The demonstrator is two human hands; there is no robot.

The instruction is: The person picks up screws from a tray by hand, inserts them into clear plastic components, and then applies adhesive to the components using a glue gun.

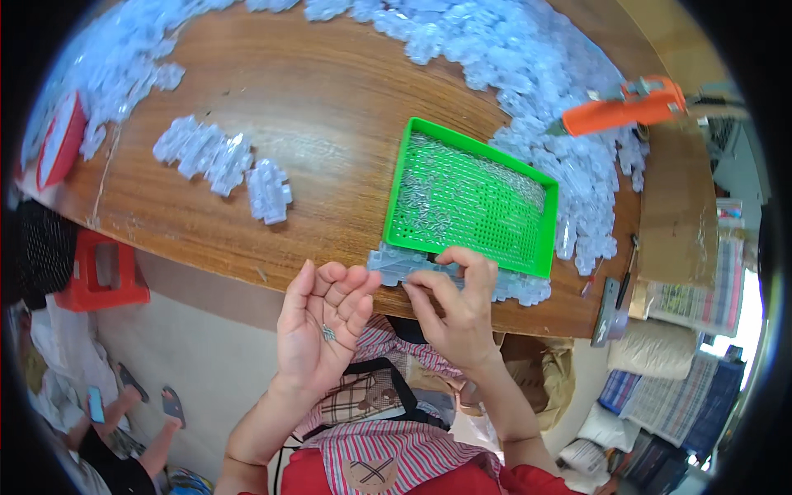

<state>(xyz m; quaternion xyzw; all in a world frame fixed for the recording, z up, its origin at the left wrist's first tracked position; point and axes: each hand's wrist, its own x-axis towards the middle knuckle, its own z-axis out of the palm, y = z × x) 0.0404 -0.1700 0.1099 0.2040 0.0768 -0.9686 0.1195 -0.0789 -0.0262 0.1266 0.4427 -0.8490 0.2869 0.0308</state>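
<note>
My left hand (320, 326) is turned palm up in front of the table edge, its fingers curled into a cup. A few small silvery metal pieces, which look like screws (328, 332), lie in the palm. My right hand (456, 309) is above the table's front edge, thumb and fingertips drawn together in a pinch over a row of clear plastic parts (394, 264). Whatever those fingertips hold is too small to make out. Just behind the row sits a green perforated plastic tray (474, 243), with many more of the silvery pieces scattered inside.
More clear plastic parts (214, 157) lie at centre left, and big heaps (495, 41) run along the back and right. An orange-handled tool (627, 107) hangs at right. A red bowl (62, 144) stands far left; a red stool (101, 272) and another person's legs (148, 450) are below.
</note>
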